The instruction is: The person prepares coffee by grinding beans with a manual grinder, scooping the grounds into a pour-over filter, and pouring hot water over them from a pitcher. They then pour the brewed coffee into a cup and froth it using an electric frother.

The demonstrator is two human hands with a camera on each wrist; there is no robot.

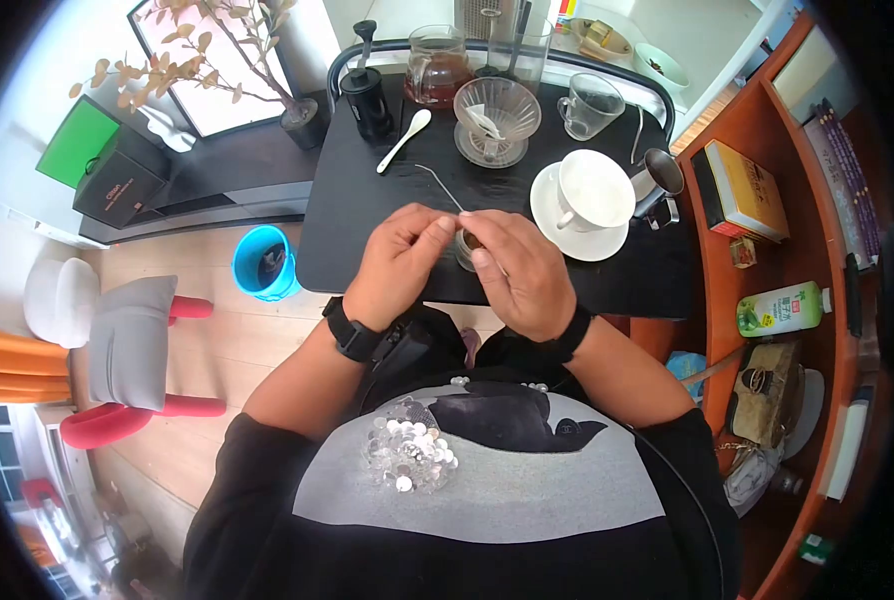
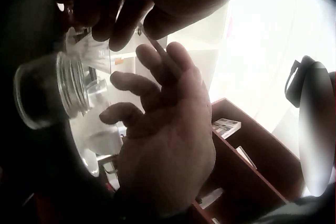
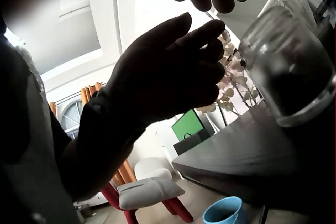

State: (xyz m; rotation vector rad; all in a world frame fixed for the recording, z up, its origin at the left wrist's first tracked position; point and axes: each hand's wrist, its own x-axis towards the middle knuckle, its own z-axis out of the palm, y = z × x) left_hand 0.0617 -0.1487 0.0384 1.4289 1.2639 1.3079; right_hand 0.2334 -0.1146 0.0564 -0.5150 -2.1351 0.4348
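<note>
Both hands meet over the near edge of a black table [image 1: 367, 240]. A thin grey metal rod [image 1: 437, 186] with a bent tip slants away from the fingertips. My left hand [image 1: 402, 262] pinches it between thumb and forefinger, and my right hand [image 1: 524, 275] pinches it close beside. In the left wrist view the rod [image 2: 163, 56] runs from one hand's fingers to the other's. Below the fingers stands a small glass jar [image 2: 50, 90], mostly hidden by the hands in the head view; its contents look dark in the right wrist view.
Beyond the hands stand a black grinder [image 1: 369, 105], white spoon [image 1: 404, 143], glass server [image 1: 437, 78] with brown liquid, dripper [image 1: 497, 120] and glass cup [image 1: 589, 108]. At right are a white cup [image 1: 595, 190] on a saucer [image 1: 557, 235] and a steel pitcher [image 1: 660, 172].
</note>
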